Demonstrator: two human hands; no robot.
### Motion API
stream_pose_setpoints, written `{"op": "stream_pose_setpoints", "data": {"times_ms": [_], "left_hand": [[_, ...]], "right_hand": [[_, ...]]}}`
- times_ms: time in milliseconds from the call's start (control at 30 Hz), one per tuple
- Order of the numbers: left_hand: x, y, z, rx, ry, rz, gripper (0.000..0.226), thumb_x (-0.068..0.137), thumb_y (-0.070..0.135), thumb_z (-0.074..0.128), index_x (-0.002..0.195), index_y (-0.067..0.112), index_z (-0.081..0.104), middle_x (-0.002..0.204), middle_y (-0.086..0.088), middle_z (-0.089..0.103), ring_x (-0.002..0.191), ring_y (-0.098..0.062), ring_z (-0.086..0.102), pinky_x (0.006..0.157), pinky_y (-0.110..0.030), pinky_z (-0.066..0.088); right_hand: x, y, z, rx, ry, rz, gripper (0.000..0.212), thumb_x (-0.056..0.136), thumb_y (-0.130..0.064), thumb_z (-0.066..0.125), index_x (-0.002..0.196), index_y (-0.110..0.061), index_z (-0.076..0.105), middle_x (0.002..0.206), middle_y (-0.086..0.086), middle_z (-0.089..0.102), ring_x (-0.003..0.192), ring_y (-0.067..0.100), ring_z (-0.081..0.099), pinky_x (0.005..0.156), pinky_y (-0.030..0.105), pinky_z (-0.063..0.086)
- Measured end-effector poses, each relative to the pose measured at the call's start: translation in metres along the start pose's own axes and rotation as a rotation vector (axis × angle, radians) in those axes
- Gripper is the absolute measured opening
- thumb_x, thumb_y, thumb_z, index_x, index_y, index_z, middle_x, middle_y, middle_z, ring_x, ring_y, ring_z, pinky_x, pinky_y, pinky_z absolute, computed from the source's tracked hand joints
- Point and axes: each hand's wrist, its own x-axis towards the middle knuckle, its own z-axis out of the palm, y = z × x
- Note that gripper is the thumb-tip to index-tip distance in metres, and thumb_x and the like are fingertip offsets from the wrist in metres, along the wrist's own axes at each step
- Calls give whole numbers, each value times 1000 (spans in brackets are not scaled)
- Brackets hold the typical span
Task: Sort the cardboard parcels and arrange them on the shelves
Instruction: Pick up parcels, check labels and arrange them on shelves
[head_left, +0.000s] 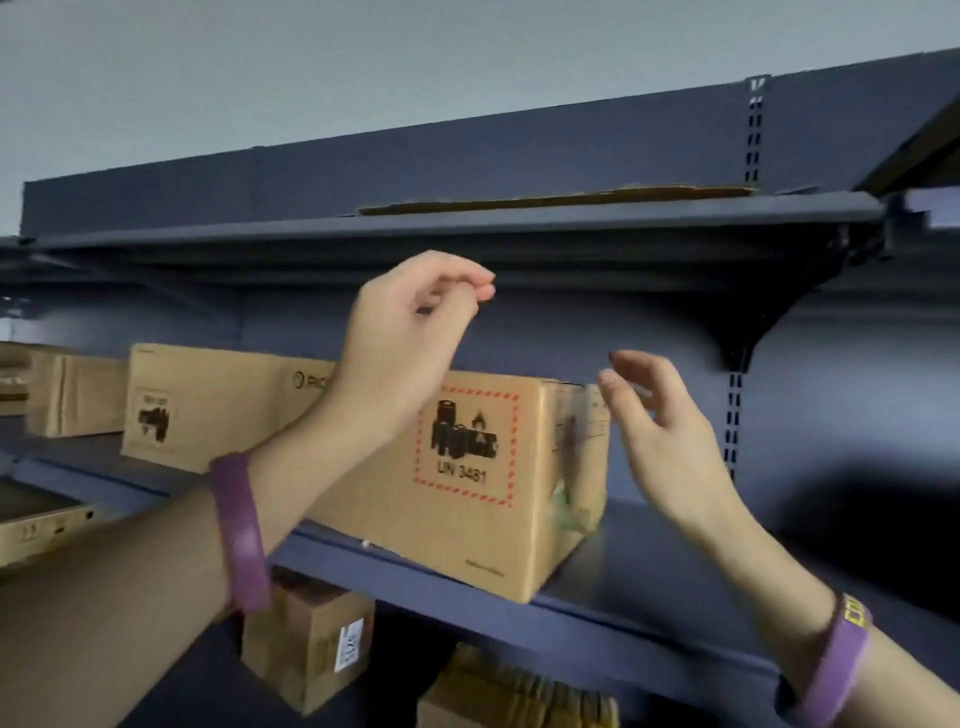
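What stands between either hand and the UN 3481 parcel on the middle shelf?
Nothing visible. The left hand is raised before the UN 3481 parcel, the right hand just off its right end; both hold nothing.

You face a dark blue metal shelving unit (857, 395) whose top shelf (467, 221) sits on a black bracket (748, 338) hooked into a slotted upright (732, 426), with a plain pale grey wall (363, 67) above it in soft, even light.
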Motion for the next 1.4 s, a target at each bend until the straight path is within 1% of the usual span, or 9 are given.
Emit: {"op": "stream_pose_setpoints", "data": {"times_ms": [133, 333, 433, 567, 667, 967, 1100, 1233, 1400], "left_hand": [[25, -78, -63, 82, 18, -104, 26, 92, 11, 49, 105, 23, 68, 100, 18, 65, 94, 8, 57, 77, -1, 41], [36, -162, -104, 33, -7, -458, 26, 94, 23, 52, 116, 20, 64, 112, 4, 63, 82, 2, 54, 59, -4, 39], [27, -185, -105, -51, -102, -644, 36, 93, 39, 52, 125, 24, 57, 118, 9, 57, 102, -8, 53, 76, -20, 37], [26, -192, -99, -197, -113, -809, 47, 89, 50, 55, 130, 28, 50, 121, 6, 55, 103, -12, 52, 89, -32, 39], [29, -186, -94, -298, -168, -941, 57, 87, 58, 52, 135, 30, 45, 141, 1, 47, 128, -22, 44, 106, -42, 31], [11, -144, -107, -435, -135, -955, 62, 86, 52, 59, 137, 21, 41, 139, -3, 47, 110, -17, 42, 89, -33, 28], [-5, -113, -124, -477, -120, -941, 71, 83, 55, 61, 141, 21, 39, 137, -1, 51, 118, -22, 48, 88, -32, 32], [-30, -58, -149, -489, -93, -924, 40, 86, 52, 59, 112, 23, 50, 90, 8, 60, 79, -11, 55, 59, -26, 36], [-74, 15, -188, -485, -62, -905, 24, 87, 49, 60, 84, 26, 53, 84, 9, 61, 74, -7, 54, 54, -25, 33]], "right_hand": [[9, -30, 49, 0, 3, 33, 25, 95, -49, 44, 117, -40, 54, 114, -27, 55, 103, -17, 49, 82, 7, 36], [14, -45, 78, -93, 74, 194, 21, 93, -48, 51, 107, -36, 62, 116, -8, 61, 103, 7, 59, 84, 26, 43], [12, -46, 81, -49, 114, 343, 32, 90, -46, 58, 116, -29, 60, 113, -2, 65, 92, 5, 63, 75, 23, 47], [12, -41, 78, -42, 85, 592, 66, 81, -65, 57, 135, -29, 45, 118, 1, 65, 104, 21, 63, 89, 41, 49], [12, -38, 72, -28, 64, 710, 71, 79, -73, 49, 125, -20, 57, 102, 5, 74, 95, 26, 68, 85, 43, 53], [-11, -55, 54, 58, 131, 705, 70, 79, -73, 46, 108, -14, 69, 90, 9, 77, 92, 32, 72, 98, 57, 47], [-37, -84, 35, 86, 166, 669, 61, 87, -64, 48, 107, -10, 68, 87, 12, 76, 87, 32, 72, 90, 47, 54], [-80, -122, 11, 144, 161, 616, 50, 91, -55, 49, 106, -12, 68, 88, 11, 76, 83, 28, 72, 66, 34, 55], [-144, -166, -23, 196, 157, 556, 42, 91, -53, 51, 107, -19, 69, 88, 7, 77, 86, 23, 72, 67, 33, 52]]}}
